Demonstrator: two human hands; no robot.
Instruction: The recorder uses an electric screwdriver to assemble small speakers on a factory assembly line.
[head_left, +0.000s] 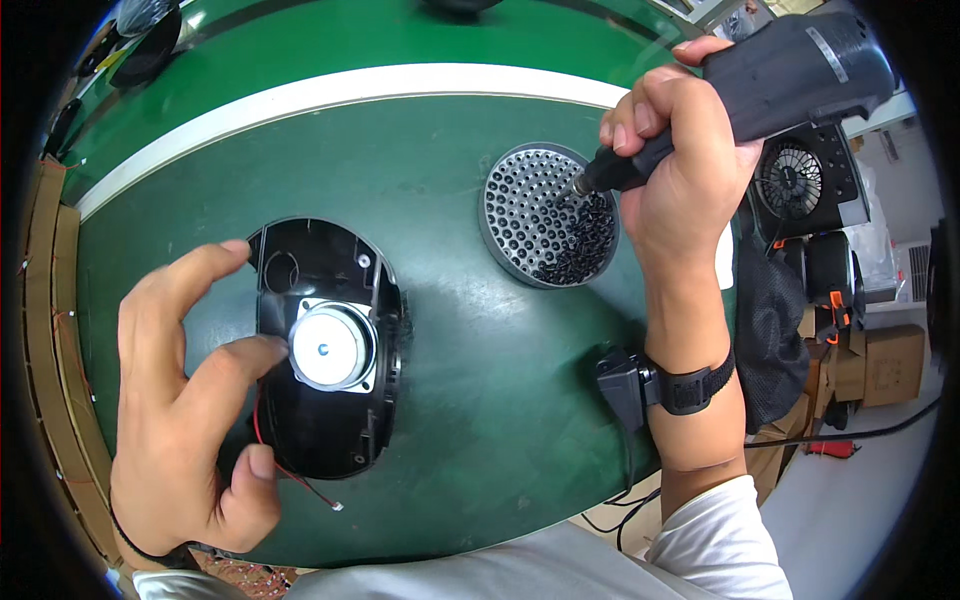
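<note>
An oval black plastic housing (325,430) lies on the green mat, with a round silver speaker (328,347) on a square metal plate inside it. A red and black wire with a small white plug (337,506) trails from its lower side. My left hand (180,430) is spread beside the housing; one fingertip is at its upper left edge and another is at the speaker's left side. My right hand (690,170) grips a black electric screwdriver (800,75). Its tip points down into a round grey screw tray (497,258), near a pile of small black screws (592,235).
A black strap with a small boxy device (622,388) and cable sits on my right wrist. To the right are a black fan unit (792,180), dark mesh fabric (768,330) and cardboard boxes (893,365). A white strip (400,82) crosses behind the mat.
</note>
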